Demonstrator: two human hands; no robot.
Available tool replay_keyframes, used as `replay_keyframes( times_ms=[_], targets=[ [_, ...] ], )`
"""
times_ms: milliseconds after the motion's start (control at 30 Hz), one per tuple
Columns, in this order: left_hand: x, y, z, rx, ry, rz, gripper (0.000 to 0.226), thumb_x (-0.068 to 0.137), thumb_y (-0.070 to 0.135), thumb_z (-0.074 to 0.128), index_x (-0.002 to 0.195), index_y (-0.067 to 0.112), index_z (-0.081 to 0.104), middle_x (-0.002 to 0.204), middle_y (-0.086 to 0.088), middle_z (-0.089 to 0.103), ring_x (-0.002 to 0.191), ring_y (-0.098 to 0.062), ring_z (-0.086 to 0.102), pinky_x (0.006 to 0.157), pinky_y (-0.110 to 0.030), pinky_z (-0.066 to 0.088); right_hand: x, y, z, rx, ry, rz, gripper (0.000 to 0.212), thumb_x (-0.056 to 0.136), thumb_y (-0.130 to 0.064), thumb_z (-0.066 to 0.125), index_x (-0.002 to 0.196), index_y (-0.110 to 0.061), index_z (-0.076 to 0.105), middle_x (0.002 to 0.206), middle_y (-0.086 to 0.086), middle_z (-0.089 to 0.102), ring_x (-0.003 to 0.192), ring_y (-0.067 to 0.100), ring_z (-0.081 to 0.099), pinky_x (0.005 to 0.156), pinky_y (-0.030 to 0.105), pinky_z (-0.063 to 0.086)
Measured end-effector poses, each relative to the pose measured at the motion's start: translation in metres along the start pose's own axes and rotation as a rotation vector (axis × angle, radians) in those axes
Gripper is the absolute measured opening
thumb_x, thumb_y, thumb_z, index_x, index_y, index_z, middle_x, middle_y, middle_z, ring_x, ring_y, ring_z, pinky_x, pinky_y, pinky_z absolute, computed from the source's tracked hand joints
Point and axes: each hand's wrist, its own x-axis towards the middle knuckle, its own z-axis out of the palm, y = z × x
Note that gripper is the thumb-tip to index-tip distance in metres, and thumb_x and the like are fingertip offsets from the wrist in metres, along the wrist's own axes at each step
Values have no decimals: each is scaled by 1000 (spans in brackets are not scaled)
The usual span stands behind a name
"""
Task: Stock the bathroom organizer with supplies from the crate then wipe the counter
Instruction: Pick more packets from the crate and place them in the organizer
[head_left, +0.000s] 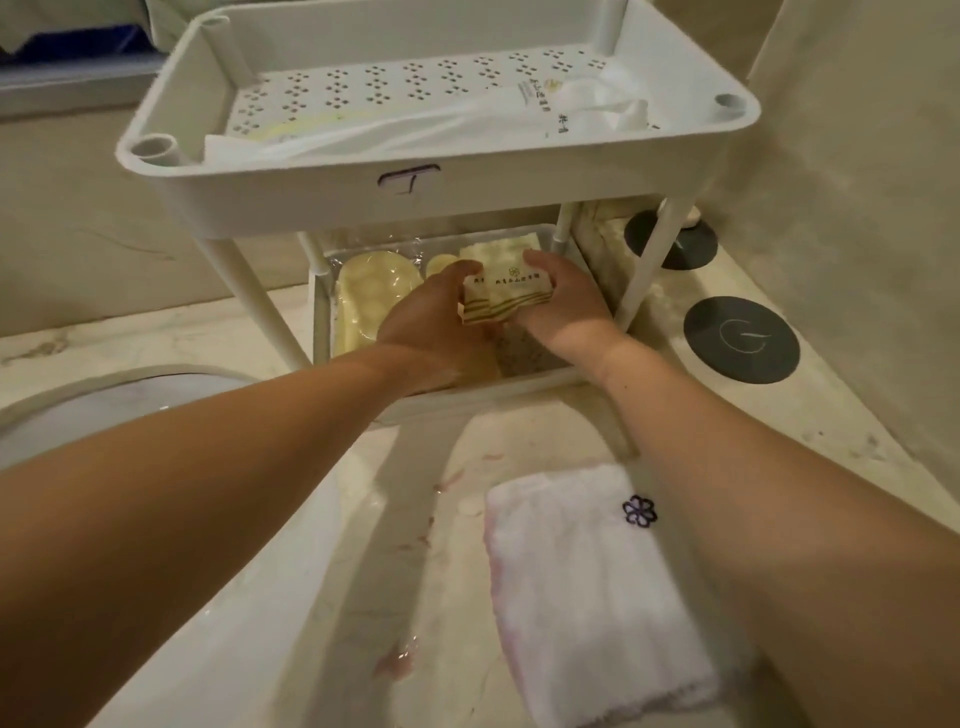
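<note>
Small cream paper-wrapped packet with green stripes (506, 295), long axis 9-to-3 o'clock, gripped endwise between left hand (431, 317) and right hand (563, 304), above the white two-tier plastic organizer's lower tray (524, 387).

Both forearms were bare from the frame's lower edge up to the wrists, with no sleeves covering them. The left hand (434, 317) and the right hand (563, 306) were bare too, and a few small dark moles dotted the right forearm
</note>
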Motion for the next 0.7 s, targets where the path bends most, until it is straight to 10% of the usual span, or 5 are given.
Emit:
replay_keyframes(
  times_ms=[133,333,700],
  targets=[
    [16,-5,3,58,45,-30,67,81,38,73,140,32,42,114,9,58,101,-16,60,82,-29,46,18,2,3,-20,-18,-15,68,85,-4,66,145,-23,41,139,-2,51,115,9,51,72,5,41],
    [29,-13,7,147,69,-45,65,81,45,71,139,30,44,127,0,55,111,-21,57,92,-40,49,39,8,12,-63,-68,-16,69,84,-6,64,147,-20,38,144,3,48,128,17,49,106,31,43],
    [37,-22,16,282,69,-45,64,80,55,66,137,30,48,129,-2,51,120,-24,48,96,-38,42,57,22,25,-532,-37,-69,61,89,-32,56,147,-26,39,157,5,24,145,30,16,119,43,16]
  ],
)
